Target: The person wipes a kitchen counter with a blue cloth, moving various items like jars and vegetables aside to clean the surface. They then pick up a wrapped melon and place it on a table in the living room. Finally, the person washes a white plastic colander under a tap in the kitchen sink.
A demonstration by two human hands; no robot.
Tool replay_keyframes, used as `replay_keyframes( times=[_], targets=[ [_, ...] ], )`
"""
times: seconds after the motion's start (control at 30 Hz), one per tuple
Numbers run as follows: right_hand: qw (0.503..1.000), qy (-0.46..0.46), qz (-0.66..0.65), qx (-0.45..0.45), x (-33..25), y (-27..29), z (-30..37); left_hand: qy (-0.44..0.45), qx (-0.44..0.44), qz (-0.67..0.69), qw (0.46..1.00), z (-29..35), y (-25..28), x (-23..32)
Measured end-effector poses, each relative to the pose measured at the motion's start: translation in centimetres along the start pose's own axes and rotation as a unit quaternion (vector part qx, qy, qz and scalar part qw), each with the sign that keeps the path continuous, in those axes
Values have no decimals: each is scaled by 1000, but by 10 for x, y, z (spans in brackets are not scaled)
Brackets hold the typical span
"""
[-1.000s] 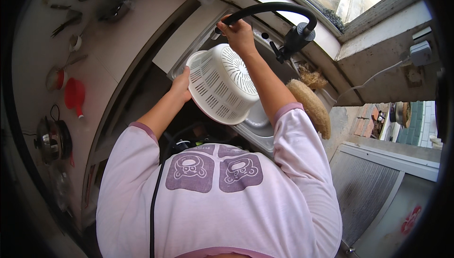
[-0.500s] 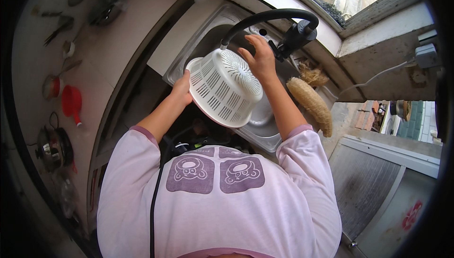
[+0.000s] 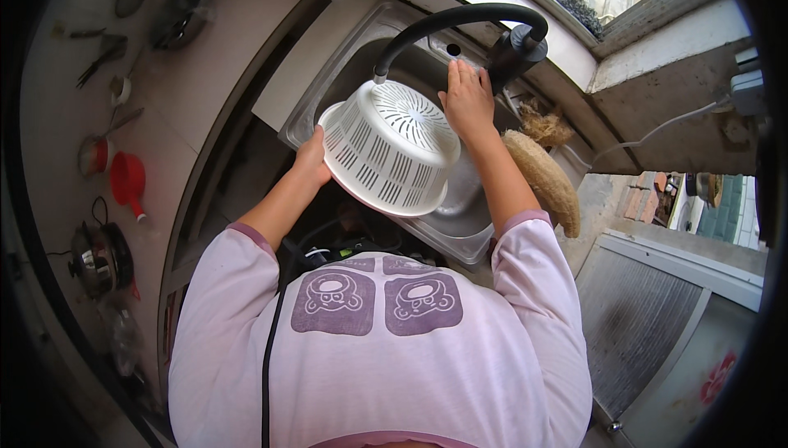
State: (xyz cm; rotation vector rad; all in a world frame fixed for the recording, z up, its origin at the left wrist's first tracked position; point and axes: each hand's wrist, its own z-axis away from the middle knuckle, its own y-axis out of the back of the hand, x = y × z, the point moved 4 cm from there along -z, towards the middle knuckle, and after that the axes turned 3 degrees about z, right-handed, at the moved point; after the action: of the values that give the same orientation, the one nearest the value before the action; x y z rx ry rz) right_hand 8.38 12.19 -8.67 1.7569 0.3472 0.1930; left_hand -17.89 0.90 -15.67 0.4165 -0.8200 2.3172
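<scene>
Both forearms reach forward from pale pink sleeves, bent at the elbows. The left hand (image 3: 312,156) is curled, its fingers wrapped in a grip, wrist turned inward. The right hand (image 3: 466,101) is raised higher, palm flat, fingers extended and pressed together.

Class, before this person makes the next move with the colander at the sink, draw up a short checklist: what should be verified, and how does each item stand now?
1. Left hand grips the rim of the white colander: ok.
2. Colander held over the sink: ok.
3. Colander upright to hold food: not ok, its base faces up.
4. Right hand free of the black faucet: ok, it rests by the colander.
5. Water running: cannot tell.
</scene>
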Motion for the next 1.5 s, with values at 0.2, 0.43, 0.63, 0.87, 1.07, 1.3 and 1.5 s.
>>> replay_keyframes(
  times=[0.2, 0.43, 0.63, 0.87, 1.07, 1.3, 1.5],
  targets=[
    [992, 42, -108, 52, -26, -4, 6, 22, 29, 26, 999, -7, 6, -5],
    [834, 115, -517, -157, -95, -68, -25, 29, 36, -27, 999, -8, 3, -8],
    [884, -96, -425, -170, -41, -128, -26, -16, 77, -22, 997, 0, 4, -10],
    [922, -167, -296, -187, -28, -129, -13, -4, 68, -36, 997, -1, 6, -10],
    [875, 163, -446, -90, -110, -65, -35, 0, 62, -77, 995, -1, 3, -6],
    [901, 51, -419, -95, -56, -95, -43, -42, 60, -49, 996, 3, 6, -2],
    [675, -381, -553, -306, 21, -156, 53, -113, 44, -13, 993, 9, 13, -9]
  ],
)
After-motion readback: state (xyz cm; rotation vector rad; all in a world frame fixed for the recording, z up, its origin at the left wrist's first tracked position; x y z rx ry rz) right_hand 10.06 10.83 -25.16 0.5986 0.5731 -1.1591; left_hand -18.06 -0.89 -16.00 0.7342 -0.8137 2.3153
